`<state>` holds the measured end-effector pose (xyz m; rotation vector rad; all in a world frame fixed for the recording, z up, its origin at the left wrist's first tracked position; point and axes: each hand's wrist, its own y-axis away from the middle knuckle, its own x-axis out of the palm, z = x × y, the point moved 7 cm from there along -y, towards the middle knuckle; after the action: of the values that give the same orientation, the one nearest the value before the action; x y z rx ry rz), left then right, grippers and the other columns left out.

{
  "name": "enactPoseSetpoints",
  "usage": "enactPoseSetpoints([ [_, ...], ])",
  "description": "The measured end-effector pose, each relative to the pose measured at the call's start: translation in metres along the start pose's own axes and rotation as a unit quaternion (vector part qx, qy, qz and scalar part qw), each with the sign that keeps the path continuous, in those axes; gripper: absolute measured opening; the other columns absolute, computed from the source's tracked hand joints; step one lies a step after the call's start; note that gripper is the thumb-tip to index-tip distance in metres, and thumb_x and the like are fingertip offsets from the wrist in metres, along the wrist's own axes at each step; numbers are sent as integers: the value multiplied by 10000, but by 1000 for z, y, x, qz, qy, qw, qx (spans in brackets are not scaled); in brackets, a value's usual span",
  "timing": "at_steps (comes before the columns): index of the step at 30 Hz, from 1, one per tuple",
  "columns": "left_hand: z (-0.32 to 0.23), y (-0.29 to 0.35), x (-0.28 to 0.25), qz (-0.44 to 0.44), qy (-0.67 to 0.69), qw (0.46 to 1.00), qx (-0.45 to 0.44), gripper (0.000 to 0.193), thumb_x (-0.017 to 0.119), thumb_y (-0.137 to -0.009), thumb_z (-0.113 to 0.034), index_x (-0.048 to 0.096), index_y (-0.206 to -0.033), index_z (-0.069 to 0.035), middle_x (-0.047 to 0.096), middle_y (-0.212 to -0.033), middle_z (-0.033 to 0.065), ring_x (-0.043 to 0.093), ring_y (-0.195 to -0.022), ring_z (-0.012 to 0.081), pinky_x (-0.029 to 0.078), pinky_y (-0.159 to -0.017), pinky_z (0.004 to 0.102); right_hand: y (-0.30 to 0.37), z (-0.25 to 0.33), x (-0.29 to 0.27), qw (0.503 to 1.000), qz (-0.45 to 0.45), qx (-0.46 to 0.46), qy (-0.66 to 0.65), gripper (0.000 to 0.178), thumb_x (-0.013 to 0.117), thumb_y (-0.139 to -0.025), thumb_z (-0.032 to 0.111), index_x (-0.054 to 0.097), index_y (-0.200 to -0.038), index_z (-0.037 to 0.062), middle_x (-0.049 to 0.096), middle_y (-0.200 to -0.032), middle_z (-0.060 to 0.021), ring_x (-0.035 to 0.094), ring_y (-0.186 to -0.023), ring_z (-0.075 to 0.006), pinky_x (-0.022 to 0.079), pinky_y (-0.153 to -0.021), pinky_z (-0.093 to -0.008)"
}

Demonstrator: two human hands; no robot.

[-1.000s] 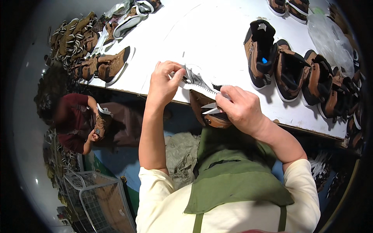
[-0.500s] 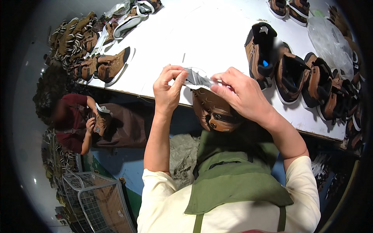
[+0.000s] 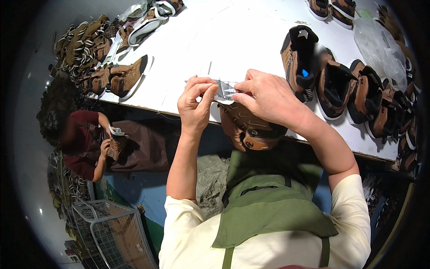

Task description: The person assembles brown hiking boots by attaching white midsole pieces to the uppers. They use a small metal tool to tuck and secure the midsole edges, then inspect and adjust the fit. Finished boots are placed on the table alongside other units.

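Observation:
Just past the table's near edge, a brown shoe upper [image 3: 237, 120] with a black strap lies before my green apron. Its far end shows a grey-and-white patterned lining [image 3: 224, 89] with a pale rim, seemingly stitched. My left hand [image 3: 195, 105] is closed, thumb and forefinger pinching the left side of that rim. On the other side, my right hand [image 3: 274, 96] is closed too, its fingertips pinching the right part of the lining. Whether a thread or needle is between the fingers cannot be made out.
Brown-and-black shoes [image 3: 333, 87] stand in a row on the white table [image 3: 192, 49] at right, beside a clear plastic bag [image 3: 378, 49]. More shoes [image 3: 127, 76] are at left. A seated co-worker [image 3: 85, 143] holds another upper. A wire cart [image 3: 114, 228] stands lower left.
My right hand has shifted slightly left and up along the lining, its fingers now pressed onto it. My left hand stays almost in place. The co-worker's hands have moved on their upper.

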<state>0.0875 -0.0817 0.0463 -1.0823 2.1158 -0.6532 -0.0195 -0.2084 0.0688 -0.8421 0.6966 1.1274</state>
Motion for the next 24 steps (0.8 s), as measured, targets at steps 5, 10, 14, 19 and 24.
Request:
enactPoseSetpoints([
  [5, -3, -2, 5, -18, -5, 1000, 9, 102, 725, -836, -110, 677, -789, -33, 670, -839, 49, 609, -829, 163, 356, -1017, 456, -1, 2, 1, 1000, 16, 2, 11, 272, 612, -885, 289, 727, -896, 42, 620, -884, -151, 652, -805, -316, 514, -746, -426],
  [10, -6, -3, 6, -18, -10, 1000, 7, 100, 724, -838, -116, 683, -793, -37, 671, -838, 47, 610, -830, 161, 353, -1021, 459, -3, 0, 3, 1000, 10, 6, 7, 272, 621, -877, 283, 730, -878, 34, 628, -880, -155, 656, -805, -311, 517, -740, -422],
  [14, -5, -3, 7, -16, -19, 1000, 13, 104, 722, -841, -121, 682, -792, -38, 670, -836, 47, 611, -833, 163, 353, -1021, 458, -2, -3, 3, 1000, -1, 11, -2, 265, 621, -875, 283, 731, -883, 41, 628, -870, -153, 654, -811, -312, 515, -742, -421],
  [19, -6, -3, 8, -8, -23, 1000, 16, 111, 719, -845, -124, 679, -790, -36, 671, -835, 48, 614, -834, 166, 354, -1021, 457, 0, -8, 4, 999, -3, 21, -32, 259, 618, -876, 288, 732, -883, 55, 630, -873, -146, 652, -826, -307, 512, -749, -418],
  [24, -8, -4, 11, -9, -27, 999, 22, 108, 716, -845, -122, 679, -786, -39, 671, -829, 49, 618, -822, 165, 354, -1023, 455, 1, -8, 6, 999, -23, 18, -13, 252, 624, -874, 282, 733, -875, 54, 631, -873, -141, 651, -818, -301, 511, -748, -420],
])
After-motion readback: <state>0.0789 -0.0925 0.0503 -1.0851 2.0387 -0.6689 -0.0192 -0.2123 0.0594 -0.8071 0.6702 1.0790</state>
